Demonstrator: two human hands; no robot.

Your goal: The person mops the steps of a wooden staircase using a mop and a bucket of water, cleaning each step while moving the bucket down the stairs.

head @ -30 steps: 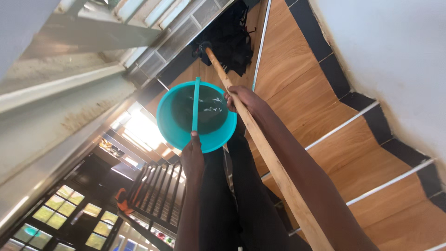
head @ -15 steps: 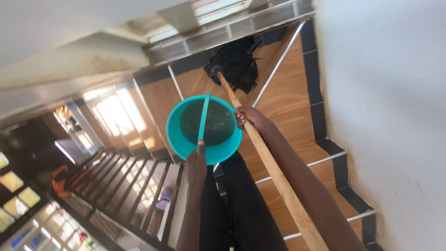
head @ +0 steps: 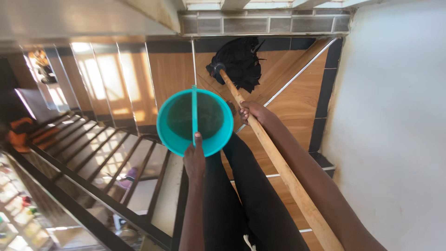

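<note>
Left hand (head: 194,160): fingers closed on the bucket (head: 195,122) handle.
Right hand (head: 253,113): fingers gripping the mop (head: 239,62) stick.
Change: view has swung; mop now rests on the landing (head: 176,74).

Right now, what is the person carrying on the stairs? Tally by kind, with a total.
Teal bucket, hung by its handle from the left hand: 1
Mop, black head on a wooden pole, gripped by the right hand: 1
Total: 2
</note>
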